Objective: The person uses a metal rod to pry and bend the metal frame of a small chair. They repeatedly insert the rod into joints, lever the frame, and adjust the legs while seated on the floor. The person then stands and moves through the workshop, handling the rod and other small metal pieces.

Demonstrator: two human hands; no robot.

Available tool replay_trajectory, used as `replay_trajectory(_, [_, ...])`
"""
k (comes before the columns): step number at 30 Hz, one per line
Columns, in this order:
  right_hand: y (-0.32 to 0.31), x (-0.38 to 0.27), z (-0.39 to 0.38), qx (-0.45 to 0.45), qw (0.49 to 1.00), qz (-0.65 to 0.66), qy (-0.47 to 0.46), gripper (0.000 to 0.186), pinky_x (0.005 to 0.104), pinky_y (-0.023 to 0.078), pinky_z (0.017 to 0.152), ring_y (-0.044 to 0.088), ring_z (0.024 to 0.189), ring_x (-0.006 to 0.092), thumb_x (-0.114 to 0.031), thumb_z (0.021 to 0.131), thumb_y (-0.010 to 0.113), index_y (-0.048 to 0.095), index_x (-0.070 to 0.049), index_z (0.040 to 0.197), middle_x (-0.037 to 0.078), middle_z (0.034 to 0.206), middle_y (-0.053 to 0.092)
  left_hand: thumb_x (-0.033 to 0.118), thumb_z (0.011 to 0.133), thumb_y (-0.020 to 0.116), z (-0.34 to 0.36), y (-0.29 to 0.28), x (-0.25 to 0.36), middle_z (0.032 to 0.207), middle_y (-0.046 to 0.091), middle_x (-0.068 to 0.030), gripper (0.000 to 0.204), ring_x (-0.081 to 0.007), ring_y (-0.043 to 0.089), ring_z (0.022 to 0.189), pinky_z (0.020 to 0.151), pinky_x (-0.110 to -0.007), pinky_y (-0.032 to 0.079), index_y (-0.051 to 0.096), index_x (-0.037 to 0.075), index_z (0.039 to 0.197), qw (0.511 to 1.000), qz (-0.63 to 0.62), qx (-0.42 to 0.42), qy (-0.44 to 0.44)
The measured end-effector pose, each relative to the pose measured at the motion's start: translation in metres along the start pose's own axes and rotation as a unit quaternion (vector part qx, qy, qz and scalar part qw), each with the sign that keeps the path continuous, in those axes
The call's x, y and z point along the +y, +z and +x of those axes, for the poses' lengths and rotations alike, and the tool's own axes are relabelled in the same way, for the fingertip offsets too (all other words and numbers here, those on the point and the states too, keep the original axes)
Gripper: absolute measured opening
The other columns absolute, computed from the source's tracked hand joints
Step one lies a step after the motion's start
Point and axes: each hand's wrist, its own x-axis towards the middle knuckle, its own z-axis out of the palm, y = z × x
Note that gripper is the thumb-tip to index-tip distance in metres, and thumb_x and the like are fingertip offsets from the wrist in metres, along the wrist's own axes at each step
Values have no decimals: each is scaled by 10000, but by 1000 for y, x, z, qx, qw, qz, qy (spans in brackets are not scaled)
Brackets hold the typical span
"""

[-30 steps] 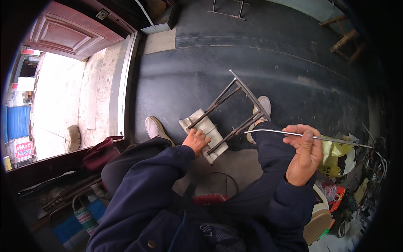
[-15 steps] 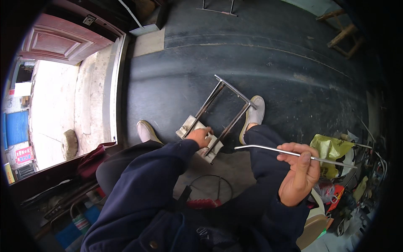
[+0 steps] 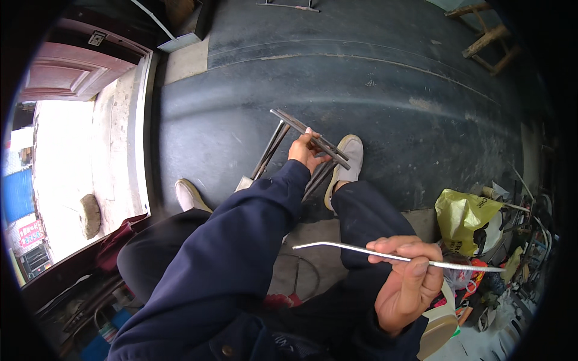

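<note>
My left hand is closed on the top crossbar of a metal frame, which stands between my shoes. My sleeve hides much of the frame's lower part; only a bit of its pale block shows. My right hand, low at the right over my leg, holds a thin silver rod between thumb and fingers. The rod lies crosswise, bent near its left tip, with a duller, textured stretch at its right end.
An open red door and bright threshold with a stone are at the left. A wooden stool and another metal frame are beyond. A yellow bag sits among clutter at the right; dark floor spreads ahead.
My left hand has moved from the pale block up to the frame's crossbar. My right hand and rod have shifted down and left. The view has shifted slightly.
</note>
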Motion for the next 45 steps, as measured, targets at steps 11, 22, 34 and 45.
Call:
replay_trajectory(11, [1, -7, -12, 29, 998, 55, -33, 311, 295, 576, 677, 705, 824, 234, -243, 1084, 477, 598, 44, 1090, 195, 964, 699, 382, 1111, 336, -193, -13, 124, 792, 450, -34, 342, -194, 454, 657, 683, -511, 497, 480, 117, 951, 976, -117, -23, 183])
replay_trajectory(22, [20, 3, -16, -12, 999, 21, -30, 341, 283, 581, 706, 700, 817, 170, -283, 1080, 511, 644, 31, 1085, 150, 967, 731, 371, 1104, 361, -199, -94, 159, 728, 419, -7, 300, -166, 367, 568, 584, -392, 368, 489, 147, 951, 974, -127, 62, 176])
replay_trajectory(34, [44, 18, -14, -66, 998, -22, -6, 301, 275, 580, 754, 700, 898, 164, -255, 1061, 567, 678, 23, 1096, 120, 1021, 722, 407, 1085, 397, -181, -208, 112, 691, 483, -20, 305, -206, 448, 523, 555, -506, 482, 505, 150, 961, 953, -125, 227, 155])
replay_trajectory(45, [44, 37, -21, -93, 994, -62, 1, 245, 231, 536, 714, 684, 826, 111, -212, 1029, 636, 702, 21, 1066, 85, 940, 738, 374, 1079, 421, -177, -220, 103, 805, 596, -92, 305, -261, 584, 663, 632, -533, 536, 509, 119, 1220, 966, -36, 211, 143])
